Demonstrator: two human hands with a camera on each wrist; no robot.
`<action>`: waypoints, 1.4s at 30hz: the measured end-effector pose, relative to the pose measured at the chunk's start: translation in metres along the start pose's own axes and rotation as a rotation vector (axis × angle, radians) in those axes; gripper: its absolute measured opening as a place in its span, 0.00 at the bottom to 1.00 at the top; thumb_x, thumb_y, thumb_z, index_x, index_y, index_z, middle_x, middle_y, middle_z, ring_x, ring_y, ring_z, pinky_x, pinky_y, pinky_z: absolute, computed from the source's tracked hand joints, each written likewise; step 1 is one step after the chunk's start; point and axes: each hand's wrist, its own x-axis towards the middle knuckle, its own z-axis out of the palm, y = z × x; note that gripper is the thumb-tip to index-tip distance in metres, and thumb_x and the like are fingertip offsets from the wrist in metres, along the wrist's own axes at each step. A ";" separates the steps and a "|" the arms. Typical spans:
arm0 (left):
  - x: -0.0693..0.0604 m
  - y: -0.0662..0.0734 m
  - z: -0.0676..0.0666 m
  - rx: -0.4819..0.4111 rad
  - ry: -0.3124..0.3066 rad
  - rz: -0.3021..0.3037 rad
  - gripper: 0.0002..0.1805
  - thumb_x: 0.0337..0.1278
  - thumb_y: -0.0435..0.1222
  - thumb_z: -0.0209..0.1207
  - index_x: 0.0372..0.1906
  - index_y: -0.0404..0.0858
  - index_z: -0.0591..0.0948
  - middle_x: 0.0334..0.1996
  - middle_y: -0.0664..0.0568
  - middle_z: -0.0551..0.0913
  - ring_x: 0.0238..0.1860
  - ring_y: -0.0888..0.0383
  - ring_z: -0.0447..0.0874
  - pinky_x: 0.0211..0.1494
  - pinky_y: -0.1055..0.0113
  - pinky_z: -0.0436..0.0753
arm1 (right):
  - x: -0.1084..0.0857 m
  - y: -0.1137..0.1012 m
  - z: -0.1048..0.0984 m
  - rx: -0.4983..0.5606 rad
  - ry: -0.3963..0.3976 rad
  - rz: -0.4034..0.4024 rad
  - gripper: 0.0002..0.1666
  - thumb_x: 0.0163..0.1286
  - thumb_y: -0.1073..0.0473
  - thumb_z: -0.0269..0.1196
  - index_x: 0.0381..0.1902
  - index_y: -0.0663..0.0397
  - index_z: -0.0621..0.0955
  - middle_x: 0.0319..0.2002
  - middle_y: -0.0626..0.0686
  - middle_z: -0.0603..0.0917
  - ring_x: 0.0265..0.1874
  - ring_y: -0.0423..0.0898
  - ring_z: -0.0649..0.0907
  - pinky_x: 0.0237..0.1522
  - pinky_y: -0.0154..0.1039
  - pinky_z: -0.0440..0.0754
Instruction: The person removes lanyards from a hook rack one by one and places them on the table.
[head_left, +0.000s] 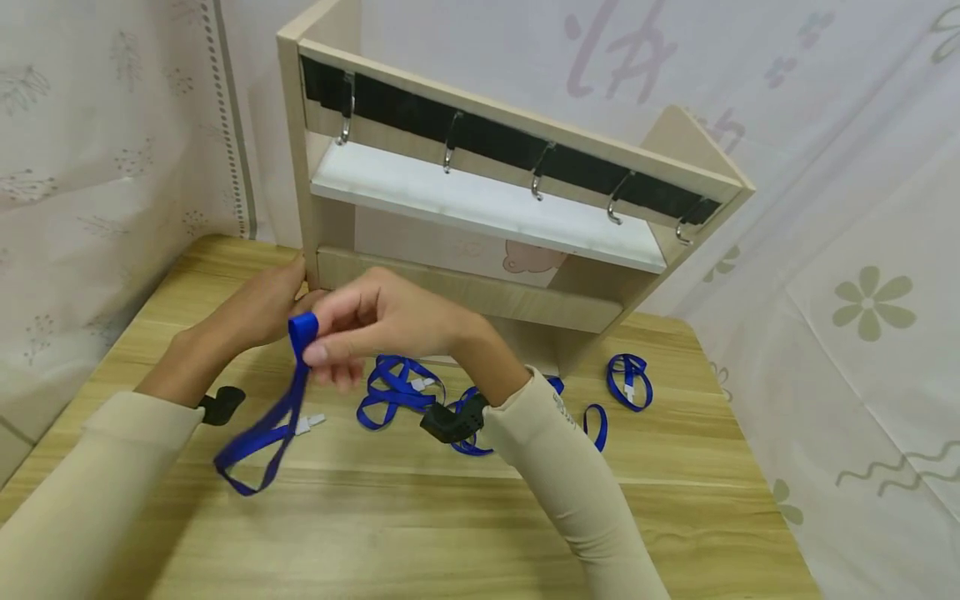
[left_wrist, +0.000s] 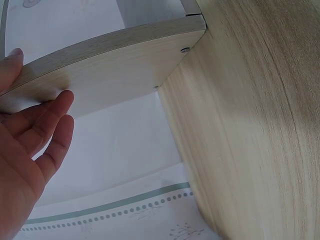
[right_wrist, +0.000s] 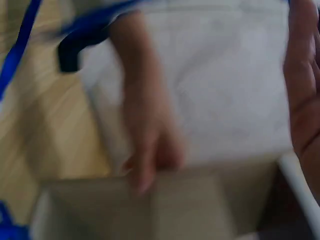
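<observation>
A blue lanyard (head_left: 303, 329) hangs from my right hand (head_left: 386, 321), pinched between thumb and fingers near its top fold. Its loop dangles over the table, with a white clip (head_left: 307, 423) beside the band. My left hand (head_left: 262, 308) is at the lower left side of a wooden hook rack (head_left: 480, 287). In the left wrist view, the thumb and fingers of that hand (left_wrist: 25, 150) lie on opposite faces of a rack board (left_wrist: 125, 62), gripping it. The right wrist view is blurred; part of the lanyard (right_wrist: 17, 50) shows at its upper left.
Several metal hooks (head_left: 347, 108) line the black strip (head_left: 405, 104) along the rack's top. More blue lanyards lie on the wooden table (head_left: 375, 533): a pile (head_left: 390, 392) in front of the rack, others partly behind my right forearm, and a coiled one (head_left: 630, 383) at right.
</observation>
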 end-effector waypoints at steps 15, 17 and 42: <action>0.003 0.004 0.001 0.148 -0.012 -0.013 0.19 0.70 0.32 0.56 0.60 0.34 0.66 0.50 0.34 0.82 0.50 0.35 0.82 0.46 0.42 0.78 | 0.024 0.073 0.015 -0.975 0.033 0.168 0.12 0.75 0.60 0.58 0.50 0.48 0.85 0.41 0.40 0.87 0.33 0.29 0.81 0.39 0.20 0.75; 0.003 0.004 0.000 0.149 -0.011 -0.011 0.19 0.70 0.32 0.56 0.61 0.33 0.66 0.49 0.34 0.82 0.51 0.34 0.81 0.48 0.40 0.78 | 0.026 0.085 0.026 -1.016 -0.017 0.111 0.12 0.76 0.59 0.57 0.51 0.47 0.85 0.44 0.39 0.86 0.36 0.28 0.80 0.43 0.18 0.73; 0.002 0.008 0.000 0.144 -0.040 -0.081 0.18 0.72 0.36 0.55 0.60 0.35 0.68 0.48 0.36 0.82 0.51 0.36 0.81 0.47 0.42 0.77 | 0.011 0.147 0.078 -1.702 -0.318 -0.016 0.19 0.82 0.53 0.46 0.63 0.29 0.76 0.57 0.35 0.79 0.61 0.39 0.73 0.64 0.36 0.68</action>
